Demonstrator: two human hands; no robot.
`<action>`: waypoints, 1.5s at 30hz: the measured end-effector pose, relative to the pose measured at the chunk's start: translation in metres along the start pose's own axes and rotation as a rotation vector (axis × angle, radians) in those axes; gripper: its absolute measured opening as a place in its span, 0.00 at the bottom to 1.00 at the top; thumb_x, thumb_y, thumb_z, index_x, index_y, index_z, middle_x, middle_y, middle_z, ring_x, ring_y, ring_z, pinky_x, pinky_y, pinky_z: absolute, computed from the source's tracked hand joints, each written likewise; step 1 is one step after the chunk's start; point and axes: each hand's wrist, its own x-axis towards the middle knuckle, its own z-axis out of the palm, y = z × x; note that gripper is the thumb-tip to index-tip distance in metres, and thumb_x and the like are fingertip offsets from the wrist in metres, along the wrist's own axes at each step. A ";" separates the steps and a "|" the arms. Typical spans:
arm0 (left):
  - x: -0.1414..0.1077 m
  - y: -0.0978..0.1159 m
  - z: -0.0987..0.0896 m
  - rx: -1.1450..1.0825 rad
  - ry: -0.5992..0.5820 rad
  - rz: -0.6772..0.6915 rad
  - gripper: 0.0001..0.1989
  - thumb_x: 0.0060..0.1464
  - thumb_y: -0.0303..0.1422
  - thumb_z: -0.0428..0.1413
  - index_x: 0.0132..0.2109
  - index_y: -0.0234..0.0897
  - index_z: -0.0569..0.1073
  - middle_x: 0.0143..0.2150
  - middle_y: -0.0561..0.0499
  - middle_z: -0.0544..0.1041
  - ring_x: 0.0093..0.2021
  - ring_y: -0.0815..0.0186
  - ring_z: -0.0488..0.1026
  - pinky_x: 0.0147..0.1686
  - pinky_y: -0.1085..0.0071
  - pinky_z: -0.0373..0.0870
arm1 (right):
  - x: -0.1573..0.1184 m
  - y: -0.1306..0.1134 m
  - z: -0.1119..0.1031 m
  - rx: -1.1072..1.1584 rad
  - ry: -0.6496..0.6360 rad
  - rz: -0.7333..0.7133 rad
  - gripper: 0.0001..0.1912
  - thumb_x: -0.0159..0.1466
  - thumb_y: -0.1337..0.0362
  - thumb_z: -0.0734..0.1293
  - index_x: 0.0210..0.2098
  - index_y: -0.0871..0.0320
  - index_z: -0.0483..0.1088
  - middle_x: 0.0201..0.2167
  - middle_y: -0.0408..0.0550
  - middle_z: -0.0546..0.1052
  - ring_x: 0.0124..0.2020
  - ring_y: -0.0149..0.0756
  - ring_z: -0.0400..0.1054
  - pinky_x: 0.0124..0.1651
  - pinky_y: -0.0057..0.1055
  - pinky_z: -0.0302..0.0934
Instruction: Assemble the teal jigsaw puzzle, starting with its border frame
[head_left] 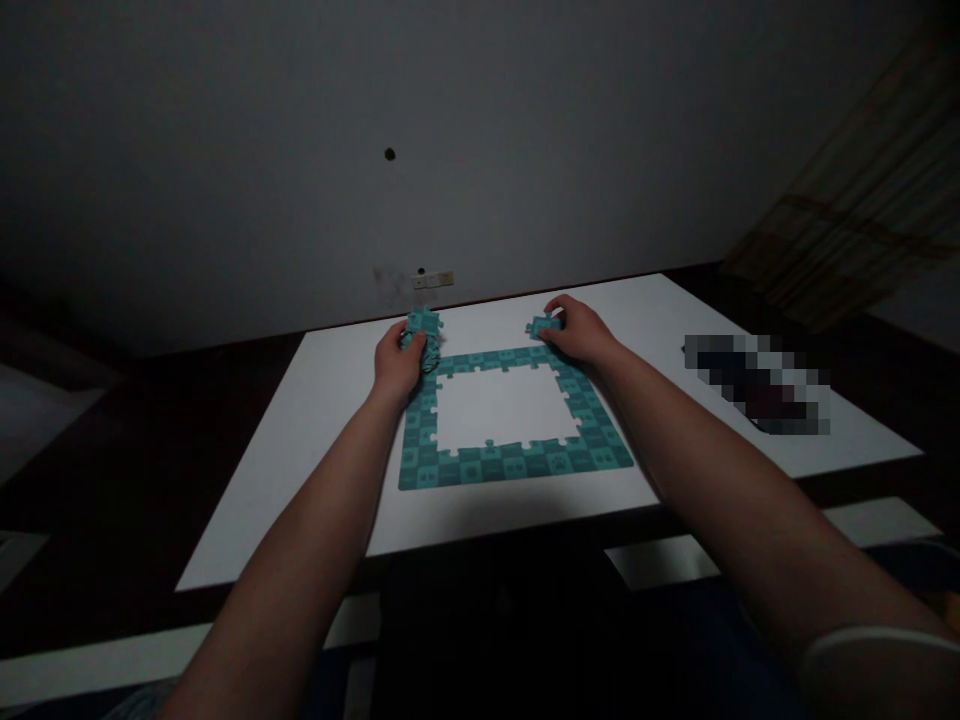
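Observation:
A teal jigsaw puzzle border [517, 467] lies on the white table, its pieces joined into a rectangular frame around a bare white middle. My left hand [396, 362], by the frame's far left corner, is closed around a stack of teal puzzle pieces [424, 322]. Beyond the frame's far right edge, my right hand [583, 330] pinches a teal puzzle piece [545, 326] between thumb and fingers. Knobs and notches of the piece point left, away from the palm. How many pieces the left stack has is hidden by my fingers.
The white table [292, 460] stands close to a grey wall with a socket [433, 281] low on it. To the right lies a dark flat object [750, 385], blurred by pixelation. A patterned curtain [862, 180] hangs at the far right.

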 end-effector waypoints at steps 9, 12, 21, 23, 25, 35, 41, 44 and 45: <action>-0.001 0.003 0.001 -0.017 0.000 -0.003 0.19 0.60 0.44 0.71 0.54 0.40 0.85 0.46 0.46 0.88 0.40 0.61 0.83 0.41 0.66 0.81 | -0.008 -0.019 -0.017 0.572 -0.205 0.031 0.20 0.57 0.52 0.88 0.37 0.53 0.79 0.37 0.52 0.86 0.41 0.47 0.81 0.49 0.46 0.76; -0.001 0.003 0.001 -0.001 0.010 0.006 0.19 0.60 0.43 0.70 0.55 0.41 0.85 0.48 0.46 0.89 0.42 0.59 0.84 0.44 0.65 0.81 | -0.012 -0.020 -0.027 0.593 -0.538 0.017 0.28 0.47 0.52 0.92 0.42 0.56 0.86 0.36 0.52 0.88 0.39 0.46 0.82 0.48 0.43 0.77; 0.000 0.003 -0.001 0.041 0.004 0.024 0.18 0.60 0.42 0.68 0.54 0.40 0.85 0.49 0.45 0.89 0.42 0.60 0.83 0.45 0.65 0.80 | -0.013 -0.022 -0.031 0.384 -0.821 0.000 0.23 0.46 0.50 0.91 0.35 0.55 0.90 0.35 0.52 0.90 0.39 0.44 0.84 0.47 0.38 0.76; 0.000 0.003 -0.001 0.038 0.004 0.012 0.19 0.60 0.42 0.69 0.55 0.40 0.85 0.48 0.45 0.89 0.41 0.60 0.83 0.44 0.64 0.80 | -0.014 -0.025 -0.031 0.357 -0.863 -0.015 0.22 0.46 0.50 0.91 0.34 0.55 0.89 0.35 0.52 0.90 0.39 0.43 0.84 0.47 0.38 0.75; 0.001 0.002 -0.002 0.039 0.008 0.004 0.20 0.60 0.43 0.70 0.56 0.41 0.85 0.48 0.45 0.89 0.41 0.60 0.83 0.44 0.64 0.81 | -0.016 -0.027 -0.031 0.343 -0.887 -0.035 0.21 0.46 0.51 0.91 0.34 0.54 0.89 0.35 0.51 0.90 0.39 0.43 0.84 0.48 0.38 0.75; 0.001 0.002 -0.002 -0.010 0.005 -0.022 0.21 0.58 0.45 0.71 0.55 0.42 0.84 0.47 0.45 0.88 0.40 0.60 0.84 0.42 0.64 0.82 | -0.019 -0.036 -0.030 0.312 -0.895 -0.105 0.20 0.46 0.52 0.91 0.33 0.55 0.89 0.32 0.47 0.88 0.36 0.39 0.81 0.46 0.37 0.73; 0.000 0.003 -0.001 -0.018 0.006 -0.028 0.23 0.57 0.46 0.71 0.55 0.41 0.84 0.46 0.45 0.88 0.39 0.60 0.83 0.40 0.65 0.82 | -0.022 -0.036 -0.025 0.483 -0.844 -0.010 0.25 0.43 0.53 0.92 0.37 0.54 0.88 0.34 0.48 0.90 0.39 0.40 0.85 0.48 0.36 0.76; 0.000 0.004 -0.001 0.005 0.014 -0.010 0.22 0.58 0.45 0.71 0.55 0.41 0.84 0.46 0.45 0.88 0.40 0.60 0.83 0.41 0.65 0.81 | -0.021 -0.035 -0.024 0.446 -0.890 -0.011 0.26 0.42 0.53 0.92 0.37 0.54 0.88 0.34 0.48 0.90 0.38 0.41 0.85 0.48 0.36 0.77; 0.000 0.005 -0.001 0.012 0.017 -0.005 0.21 0.58 0.44 0.71 0.55 0.41 0.84 0.47 0.45 0.88 0.40 0.60 0.83 0.41 0.65 0.81 | -0.020 -0.034 -0.024 0.436 -0.903 -0.014 0.25 0.42 0.53 0.92 0.37 0.54 0.89 0.34 0.48 0.90 0.39 0.41 0.85 0.48 0.36 0.77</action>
